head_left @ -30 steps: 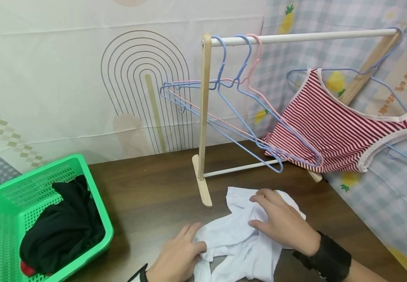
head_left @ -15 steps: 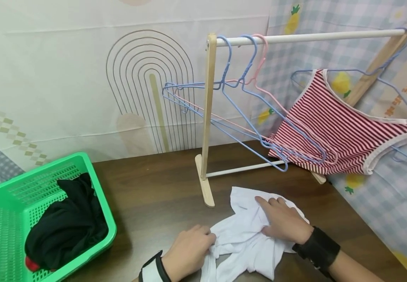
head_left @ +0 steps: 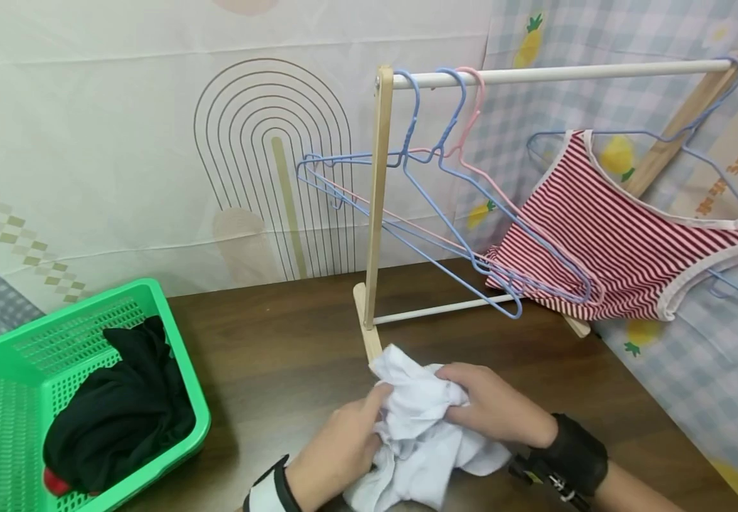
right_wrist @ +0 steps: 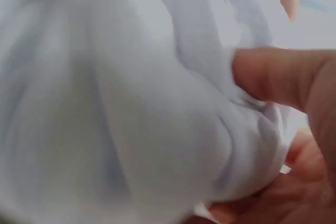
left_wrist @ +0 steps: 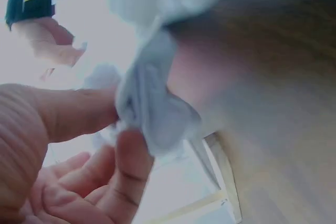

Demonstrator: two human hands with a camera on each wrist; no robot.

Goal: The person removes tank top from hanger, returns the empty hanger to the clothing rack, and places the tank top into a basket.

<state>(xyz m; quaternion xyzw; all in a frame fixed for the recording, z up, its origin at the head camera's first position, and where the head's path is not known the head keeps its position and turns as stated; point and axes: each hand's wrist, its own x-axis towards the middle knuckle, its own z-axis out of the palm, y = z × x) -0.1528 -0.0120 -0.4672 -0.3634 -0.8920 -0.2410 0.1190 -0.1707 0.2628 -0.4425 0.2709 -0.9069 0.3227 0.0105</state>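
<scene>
Inwardly angled left fingers [left_wrist: 131,163], right fingers [head_left: 463,376], pinching white cloth [head_left: 415,407].

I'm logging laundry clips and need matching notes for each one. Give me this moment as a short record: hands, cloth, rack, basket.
Left hand: pinches the white cloth
Right hand: grips the same cloth
Cloth state: bunched and creased; garment type unclear
Rack, picture left: two bare blue hangers and one bare pink hanger
Rack, picture right: red-and-white striped top on another blue hanger
Green basket: black cloth, something red beneath it
</scene>
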